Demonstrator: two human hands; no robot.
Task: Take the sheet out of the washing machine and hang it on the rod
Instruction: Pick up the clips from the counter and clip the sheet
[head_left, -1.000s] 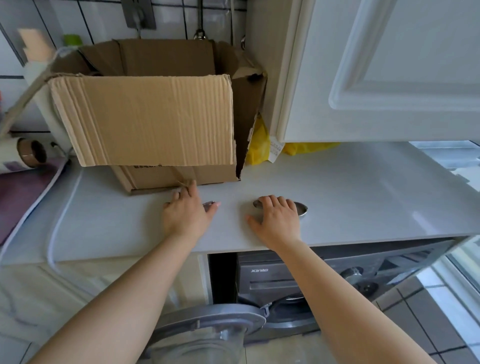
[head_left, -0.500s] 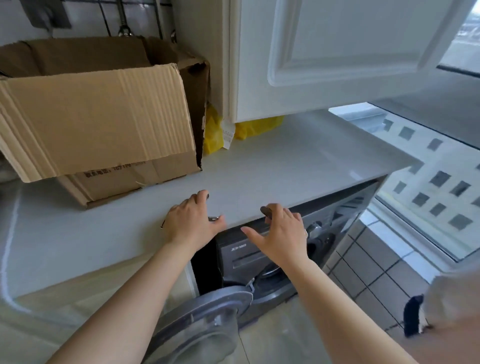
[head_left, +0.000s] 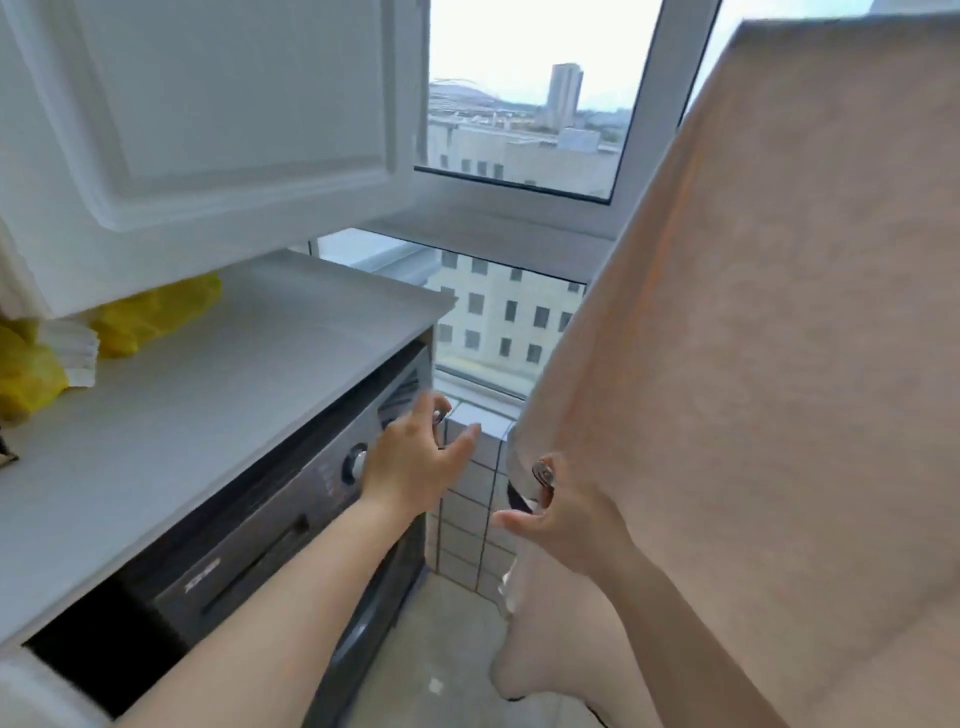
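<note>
The left hand (head_left: 415, 462) reaches forward with its fingers spread and loose, holding nothing, in front of the right end of the washing machine (head_left: 270, 540), close to the round control knob (head_left: 355, 464). Whether the fingertips touch the panel cannot be told through the blur.

At the far left, yellow plastic bags (head_left: 150, 317) lie on the pale grey surface (head_left: 218, 384) under a white wall cabinet (head_left: 218, 119), with a folded white cloth (head_left: 72, 348) between them. The dark grey washing machine sits beneath this surface, its control panel facing right and near.

Past the end of the surface, a low tiled ledge (head_left: 467, 488) runs below the window (head_left: 524, 114), through which buildings show.

The right hand (head_left: 558, 512) is near the left one but apart from it, thumb stretched out to the left, fingers loosely bent toward the edge of the sheet (head_left: 769, 364). A small shiny thing (head_left: 543, 472) sits at its fingertips, too blurred to name; whether the hand pinches the cloth cannot be told.

The sheet, pale peach in colour, hangs down over the whole right side of the view, from the top edge to near the floor (head_left: 441, 639), well clear of the washing machine. What it hangs from lies out of view.
</note>
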